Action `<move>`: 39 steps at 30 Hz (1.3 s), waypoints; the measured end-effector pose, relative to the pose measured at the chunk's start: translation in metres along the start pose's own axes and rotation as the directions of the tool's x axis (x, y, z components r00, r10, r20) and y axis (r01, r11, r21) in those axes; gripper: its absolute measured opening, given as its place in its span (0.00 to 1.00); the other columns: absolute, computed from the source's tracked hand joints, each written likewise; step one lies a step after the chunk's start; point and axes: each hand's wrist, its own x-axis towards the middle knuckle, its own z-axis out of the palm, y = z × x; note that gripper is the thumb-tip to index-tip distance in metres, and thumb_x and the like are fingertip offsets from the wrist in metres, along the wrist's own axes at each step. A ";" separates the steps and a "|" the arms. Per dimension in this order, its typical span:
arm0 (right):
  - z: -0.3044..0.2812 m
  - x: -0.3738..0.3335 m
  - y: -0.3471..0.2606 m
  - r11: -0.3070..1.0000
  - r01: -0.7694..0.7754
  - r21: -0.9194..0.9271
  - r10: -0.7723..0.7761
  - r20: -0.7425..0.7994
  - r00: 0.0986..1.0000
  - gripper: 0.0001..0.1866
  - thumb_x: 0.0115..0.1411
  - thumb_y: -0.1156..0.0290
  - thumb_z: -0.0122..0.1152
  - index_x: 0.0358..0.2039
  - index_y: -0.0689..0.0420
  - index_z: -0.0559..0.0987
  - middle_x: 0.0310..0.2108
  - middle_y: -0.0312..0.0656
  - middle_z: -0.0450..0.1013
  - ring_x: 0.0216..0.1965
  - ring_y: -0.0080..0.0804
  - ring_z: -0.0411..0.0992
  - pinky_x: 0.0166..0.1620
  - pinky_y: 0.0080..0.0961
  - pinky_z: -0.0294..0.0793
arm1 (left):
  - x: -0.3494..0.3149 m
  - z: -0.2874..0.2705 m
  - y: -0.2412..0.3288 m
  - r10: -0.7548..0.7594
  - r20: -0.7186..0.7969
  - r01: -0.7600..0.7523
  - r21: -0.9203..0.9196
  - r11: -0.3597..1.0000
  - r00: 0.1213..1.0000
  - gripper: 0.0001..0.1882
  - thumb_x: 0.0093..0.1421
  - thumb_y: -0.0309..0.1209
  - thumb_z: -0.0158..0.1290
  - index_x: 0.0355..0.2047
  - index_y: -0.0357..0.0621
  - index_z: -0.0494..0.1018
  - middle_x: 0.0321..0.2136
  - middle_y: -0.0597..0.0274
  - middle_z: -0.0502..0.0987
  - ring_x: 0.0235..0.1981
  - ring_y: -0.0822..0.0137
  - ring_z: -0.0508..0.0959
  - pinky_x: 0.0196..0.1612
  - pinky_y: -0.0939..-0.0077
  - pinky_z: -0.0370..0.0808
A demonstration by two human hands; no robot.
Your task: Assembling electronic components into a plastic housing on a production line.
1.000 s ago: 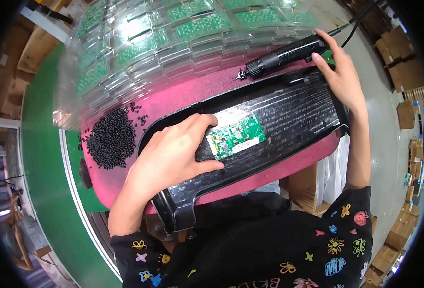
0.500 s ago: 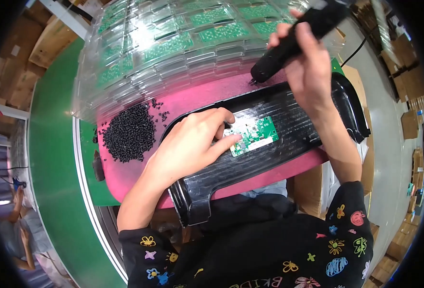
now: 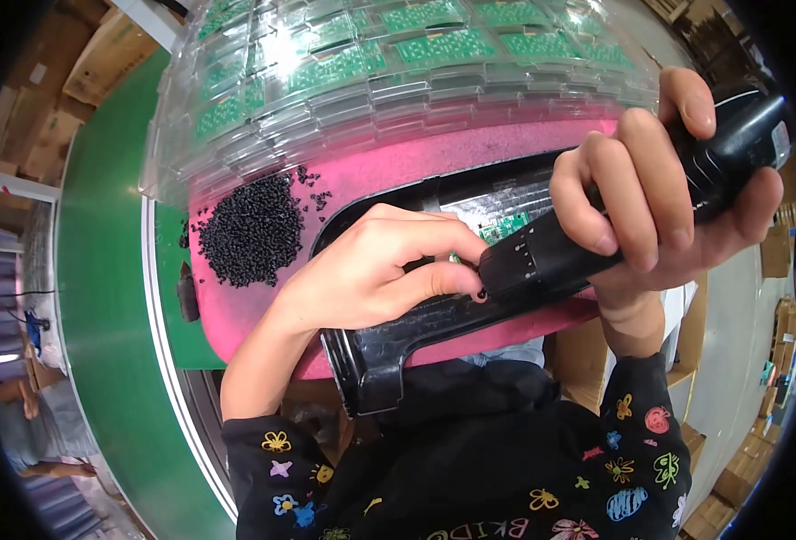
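We look down on a pink foam mat (image 3: pixel 389 166) laid on the counter, w/ a long black plastic housing (image 3: pixel 389 346) lying across it. Inside the housing sits a small green circuit board (image 3: pixel 504 227), mostly hidden behind the hands. Beyond the mat, stacked clear plastic trays (image 3: pixel 344 81) hold rows of more green boards, one per pocket, as far as we can tell. A loose heap of small black screws (image 3: pixel 252 229) lies on the mat at our left, just beside the housing's end, a few strays scattered near it.

Our right hand (image 3: pixel 659 189) is wrapped tight round a black electric screwdriver (image 3: pixel 596 220), fingers closed over the barrel, thumb underneath; its grip is clamped fully on the tool. The driver's front end points down-left toward the board area. Our left hand (image 3: pixel 371 274) rests on the housing, thumb & forefinger pinched together right at the driver's nose (image 3: pixel 488 274); whether a screw sits between them we cannot tell, since it's too small & covered.

A green surface (image 3: pixel 101 297) runs along our left. Dark sleeves w/ coloured flower prints show at the lower edge. Another person sits at far lower left.
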 end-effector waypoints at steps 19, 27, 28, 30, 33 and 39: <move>0.004 -0.031 -0.011 0.908 0.391 -0.151 -0.415 -0.201 0.887 0.21 0.51 0.55 0.62 0.37 0.53 0.66 0.14 0.25 0.65 0.15 0.13 0.66 0.29 0.15 0.68 | 0.001 0.007 0.001 0.168 -0.357 -0.050 0.317 0.947 0.919 0.05 0.48 0.14 0.59 0.27 0.29 0.77 0.23 0.55 0.79 0.24 0.69 0.78 0.27 0.80 0.74; 0.003 -0.034 -0.007 0.889 0.390 -0.239 -0.422 -0.097 0.901 0.20 0.51 0.56 0.62 0.36 0.52 0.67 0.15 0.25 0.66 0.16 0.13 0.67 0.30 0.14 0.69 | 0.002 0.006 0.000 0.142 -0.374 -0.058 0.226 0.972 0.917 0.07 0.45 0.14 0.62 0.27 0.30 0.78 0.24 0.53 0.79 0.24 0.70 0.78 0.26 0.82 0.74; 0.002 -0.034 -0.007 0.886 0.391 -0.249 -0.421 -0.083 0.903 0.20 0.51 0.56 0.62 0.36 0.52 0.67 0.15 0.25 0.66 0.16 0.13 0.67 0.30 0.14 0.69 | 0.001 0.006 0.000 0.141 -0.375 -0.057 0.227 0.972 0.916 0.07 0.45 0.14 0.62 0.27 0.30 0.78 0.24 0.53 0.79 0.24 0.70 0.78 0.26 0.82 0.74; 0.002 -0.035 -0.008 0.878 0.394 -0.273 -0.423 -0.057 0.904 0.19 0.50 0.56 0.62 0.36 0.52 0.67 0.16 0.25 0.67 0.16 0.13 0.67 0.30 0.14 0.69 | 0.002 0.006 0.000 0.121 -0.368 -0.043 0.213 0.976 0.922 0.07 0.46 0.12 0.60 0.27 0.29 0.78 0.24 0.53 0.79 0.24 0.70 0.78 0.25 0.82 0.74; -0.001 -0.037 -0.019 0.914 0.295 -0.280 -0.303 0.015 0.953 0.19 0.49 0.56 0.63 0.35 0.51 0.68 0.19 0.25 0.69 0.18 0.12 0.69 0.32 0.13 0.71 | 0.001 0.008 0.001 0.019 -0.370 0.012 0.083 0.997 0.929 0.05 0.49 0.12 0.58 0.28 0.28 0.77 0.24 0.52 0.79 0.23 0.70 0.78 0.25 0.83 0.74; -0.003 -0.041 0.001 0.867 0.482 -0.131 -0.488 -0.024 0.872 0.19 0.48 0.57 0.64 0.35 0.52 0.69 0.20 0.24 0.69 0.20 0.11 0.69 0.32 0.12 0.71 | -0.001 0.009 -0.001 -0.050 -0.309 0.036 -0.052 0.998 0.950 0.05 0.52 0.13 0.56 0.31 0.27 0.76 0.25 0.52 0.78 0.21 0.70 0.77 0.23 0.83 0.74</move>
